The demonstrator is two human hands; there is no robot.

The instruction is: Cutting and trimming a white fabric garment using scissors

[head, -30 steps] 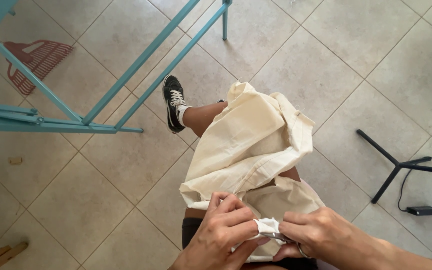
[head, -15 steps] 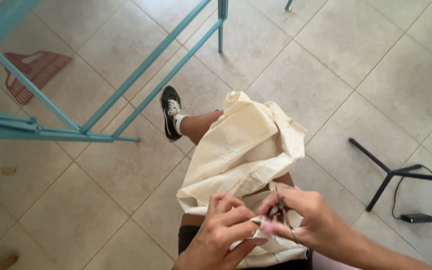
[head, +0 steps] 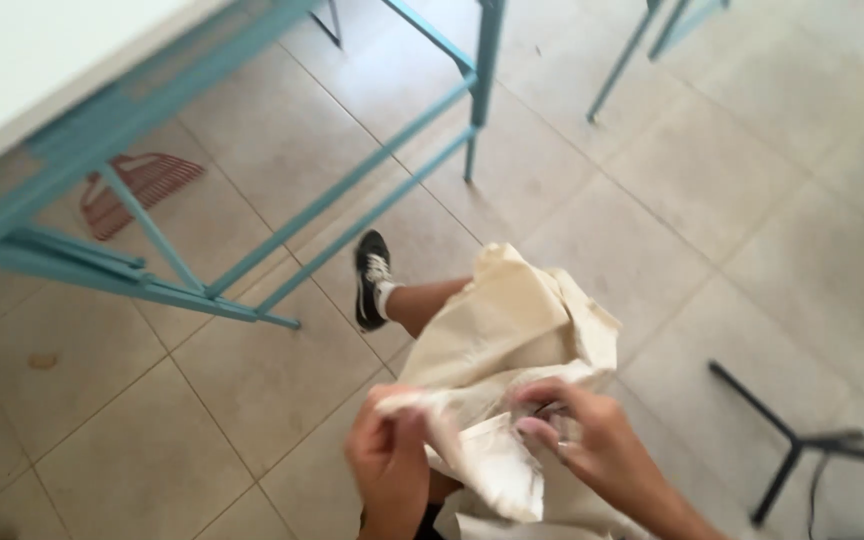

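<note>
A cream cloth bag (head: 517, 330) lies crumpled over my lap and knee. My left hand (head: 390, 462) is closed on a twisted edge of the cloth at its lower left. My right hand (head: 577, 435) pinches the same fabric a little to the right, fingers bent over a fold. A strip of the cloth (head: 497, 470) hangs down between the two hands. Beyond the bag my leg stretches out, ending in a black shoe (head: 372, 275) with a white sock.
A white-topped table with a light blue metal frame (head: 252, 240) stands at the left and back. A red wire object (head: 137, 190) lies on the tiled floor under it. A black stand leg (head: 782, 450) crosses the floor at the right.
The view has tipped upward, showing more of the table. My hands have moved apart, spreading the cloth edge between them, and the left hand has risen.
</note>
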